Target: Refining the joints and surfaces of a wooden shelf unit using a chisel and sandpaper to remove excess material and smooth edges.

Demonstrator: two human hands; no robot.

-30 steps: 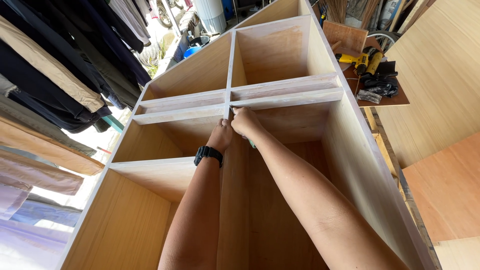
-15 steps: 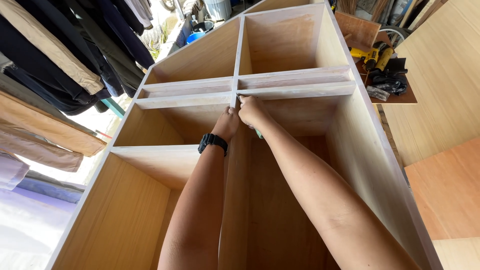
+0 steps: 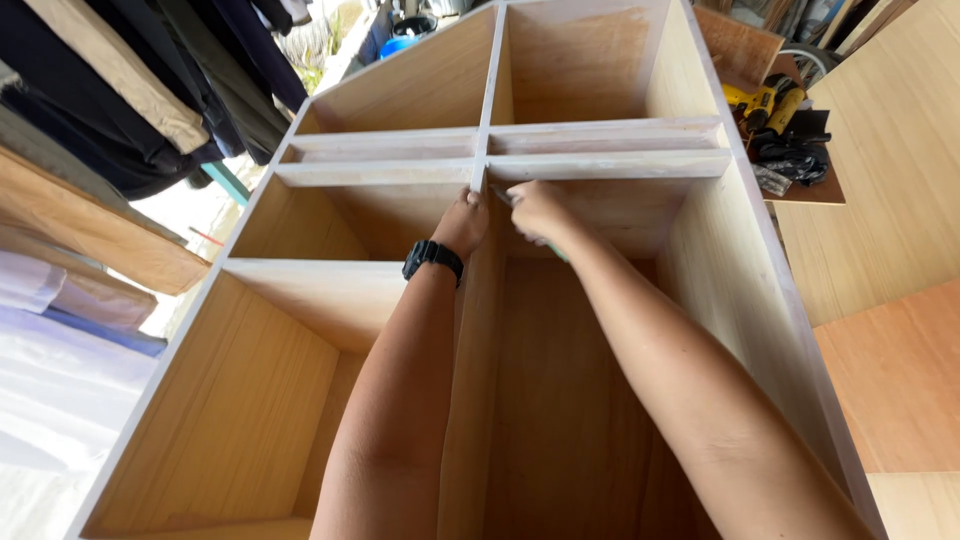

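Plywood cabinet (image 3: 760, 300) lay on its back, both my arms reaching in. Left hand (image 3: 463, 222), fingers curled, braced on the top end of the divider (image 3: 475, 330) where it met the cross shelf (image 3: 610, 165). Right hand (image 3: 537, 208) closed around a small green-handled tool (image 3: 553, 250), tip at that joint; couldn't tell what kind. Risk: tool slipping off the joint toward my left fingers, or the divider shifting if my brace eased. Drill (image 3: 762, 103) sat on the side table (image 3: 805, 190), well apart.
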